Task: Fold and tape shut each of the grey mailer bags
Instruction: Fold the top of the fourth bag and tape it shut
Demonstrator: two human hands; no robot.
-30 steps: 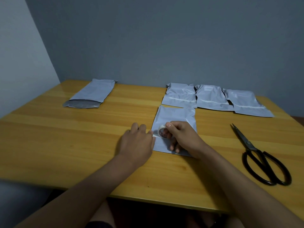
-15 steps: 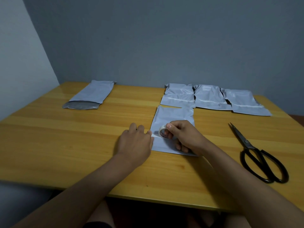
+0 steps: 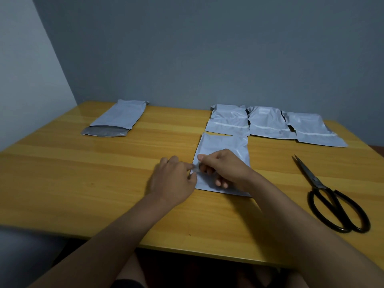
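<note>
A folded grey mailer bag point(image 3: 223, 145) is laid flat on the wooden surface point(image 3: 83, 179), partly under both hands. The right hand point(image 3: 225, 168) is rested on the bag's middle with fingers curled; a small tape roll point(image 3: 203, 169) is barely seen under them, mostly hidden, and seems to be gripped. The left hand point(image 3: 173, 179) is set just beside the right hand, at the bag's left edge, its thumb and forefinger pinched on what looks like the tape's free end; this detail is blurred.

Just beyond the right hand, three taped mailer bags point(image 3: 268, 123) are lined up side by side, each crossed by a pale tape strip, the nearest almost touching the worked bag's far edge. Well beyond the left hand and off to its left, an unfolded mailer bag point(image 3: 118, 118) is seen lying with its dark open mouth turned toward the person. Black scissors point(image 3: 330, 196) are laid closed well to the right of the right hand, tips pointed away.
</note>
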